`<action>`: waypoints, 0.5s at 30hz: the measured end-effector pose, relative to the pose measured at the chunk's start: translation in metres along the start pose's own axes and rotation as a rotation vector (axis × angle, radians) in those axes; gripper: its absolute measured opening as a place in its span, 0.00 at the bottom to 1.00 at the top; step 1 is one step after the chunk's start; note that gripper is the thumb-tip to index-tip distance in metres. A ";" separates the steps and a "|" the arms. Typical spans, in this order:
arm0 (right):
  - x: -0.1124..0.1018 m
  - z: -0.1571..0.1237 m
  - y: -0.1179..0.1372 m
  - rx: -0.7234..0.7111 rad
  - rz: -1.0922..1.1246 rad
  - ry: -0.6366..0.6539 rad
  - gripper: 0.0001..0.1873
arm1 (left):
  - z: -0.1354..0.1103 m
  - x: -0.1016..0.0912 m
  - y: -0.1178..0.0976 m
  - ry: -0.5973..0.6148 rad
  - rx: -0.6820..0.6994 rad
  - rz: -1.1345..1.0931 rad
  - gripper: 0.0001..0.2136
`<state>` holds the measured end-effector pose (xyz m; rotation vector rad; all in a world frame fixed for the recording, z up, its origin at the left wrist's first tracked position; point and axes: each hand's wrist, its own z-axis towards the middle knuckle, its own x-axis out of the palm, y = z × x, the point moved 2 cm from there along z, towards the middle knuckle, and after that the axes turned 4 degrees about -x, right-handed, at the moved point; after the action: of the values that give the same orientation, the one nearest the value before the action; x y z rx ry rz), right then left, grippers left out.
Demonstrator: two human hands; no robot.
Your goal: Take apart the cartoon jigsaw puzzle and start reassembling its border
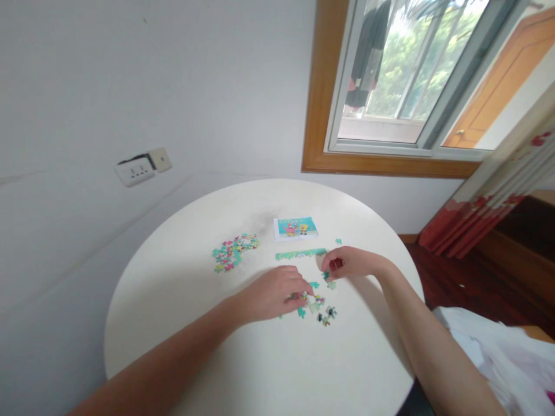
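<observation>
My left hand [280,292] is low over the white table with its fingers curled. A small multicoloured puzzle piece [304,297] shows between its thumb and index finger. Just beyond, my right hand [351,262] has its fingertips bent down and closed on a dark teal puzzle piece [326,276]. Beside the hands lie several loose pieces, among them a teal one [302,312] and a cluster with black spots [327,315]. Behind them runs a joined strip of green puzzle pieces [299,253], its right end close to my right hand.
A reference picture card [296,228] with cartoon figures lies behind the strip. A pile of mixed puzzle pieces [234,252] is at the left, and one stray piece [339,241] at the right. The round table [173,300] stands against the wall, below a window [390,75].
</observation>
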<state>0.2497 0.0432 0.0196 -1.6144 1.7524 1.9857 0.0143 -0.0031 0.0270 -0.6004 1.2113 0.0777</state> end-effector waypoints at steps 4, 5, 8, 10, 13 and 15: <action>0.000 0.000 0.001 0.009 -0.017 0.000 0.15 | -0.003 -0.004 0.011 -0.005 -0.017 0.014 0.09; 0.000 0.001 0.002 0.006 -0.021 -0.001 0.14 | -0.003 -0.004 0.013 -0.005 -0.010 0.020 0.10; 0.000 0.001 0.002 -0.006 -0.019 -0.008 0.12 | -0.004 -0.006 0.018 0.015 0.004 0.043 0.11; 0.000 0.001 0.001 -0.005 -0.007 -0.011 0.11 | -0.004 -0.008 0.021 0.022 -0.002 0.053 0.12; 0.000 0.002 -0.003 -0.005 -0.001 -0.013 0.11 | -0.006 -0.009 0.027 -0.012 -0.033 0.050 0.13; -0.001 0.002 -0.005 -0.011 -0.006 -0.016 0.11 | -0.007 -0.009 0.031 -0.041 -0.050 0.041 0.13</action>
<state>0.2518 0.0470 0.0162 -1.6010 1.7321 2.0033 -0.0061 0.0220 0.0216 -0.6153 1.1844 0.1545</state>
